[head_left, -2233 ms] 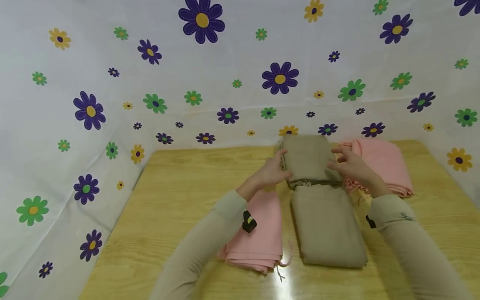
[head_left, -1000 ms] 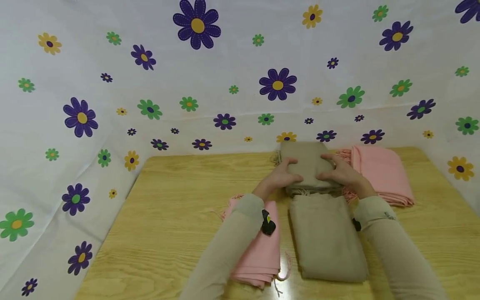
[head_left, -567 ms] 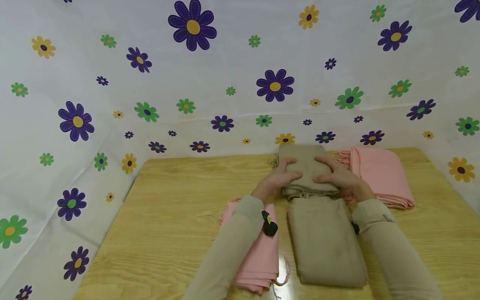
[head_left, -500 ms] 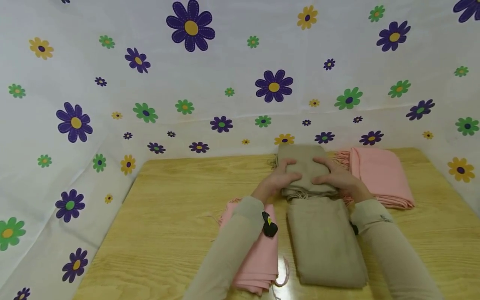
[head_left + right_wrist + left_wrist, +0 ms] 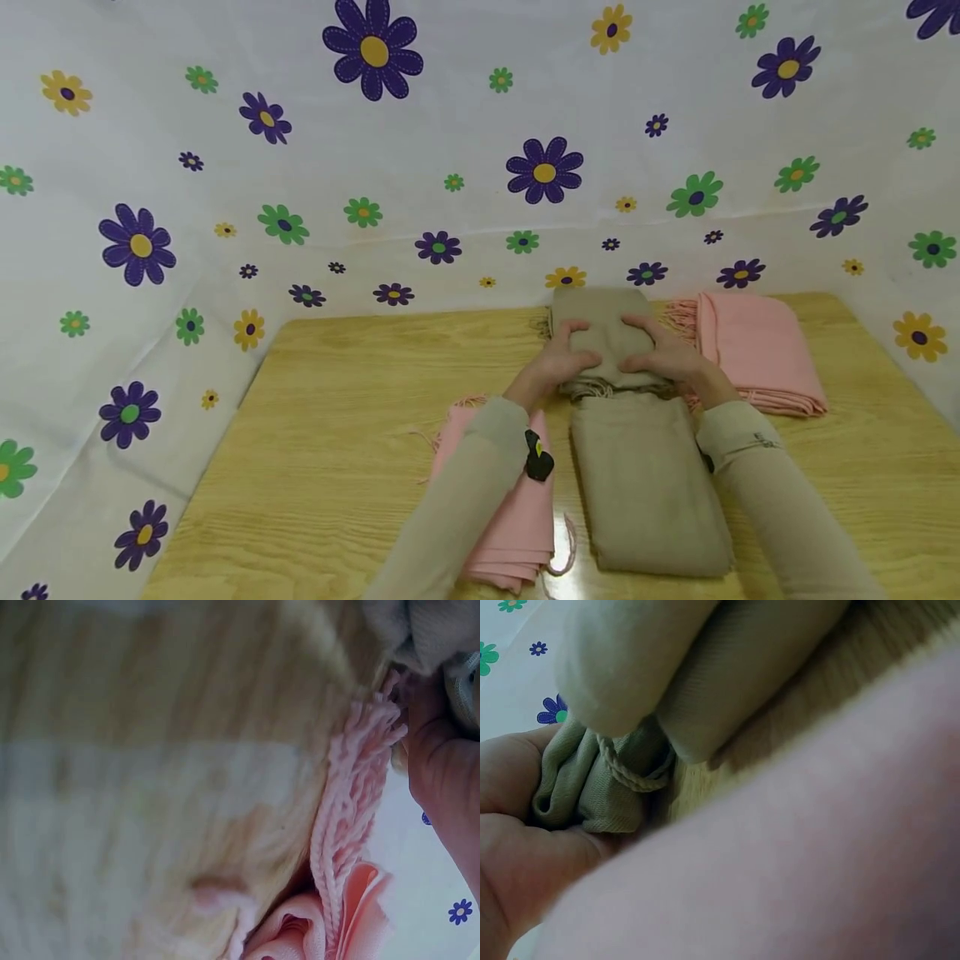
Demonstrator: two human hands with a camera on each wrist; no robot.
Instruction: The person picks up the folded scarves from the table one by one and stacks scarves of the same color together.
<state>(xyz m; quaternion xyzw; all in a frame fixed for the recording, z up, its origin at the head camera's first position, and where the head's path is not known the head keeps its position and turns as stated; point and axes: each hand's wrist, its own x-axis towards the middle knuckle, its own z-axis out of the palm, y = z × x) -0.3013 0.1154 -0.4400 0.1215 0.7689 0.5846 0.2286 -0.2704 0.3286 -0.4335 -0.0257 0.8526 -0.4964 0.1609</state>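
A folded beige scarf (image 5: pixel 603 304) with fringes lies at the far edge of the table. Its left side is held by my left hand (image 5: pixel 557 360), its right side by my right hand (image 5: pixel 670 354). The thumbs rest on top near its front edge, and the cloth between them is slightly bunched. In the left wrist view, layered folds (image 5: pixel 589 776) and a twisted fringe strand (image 5: pixel 634 771) show close to the fingers. Directly in front lies a second folded beige scarf (image 5: pixel 648 487). Several fingertips are hidden under or behind the held cloth.
A folded pink scarf (image 5: pixel 761 350) lies right of my right hand, its pink fringe (image 5: pixel 352 787) pointing toward it. Another pink scarf (image 5: pixel 513 533) lies under my left forearm. The wooden table (image 5: pixel 337 433) ends at a white flower-printed cloth (image 5: pixel 420 150).
Both hands have moved inward from spread positions beside the far beige scarf and now hold its sides. Its top has bunched slightly. The head view has shifted a little; the other scarves lie still.
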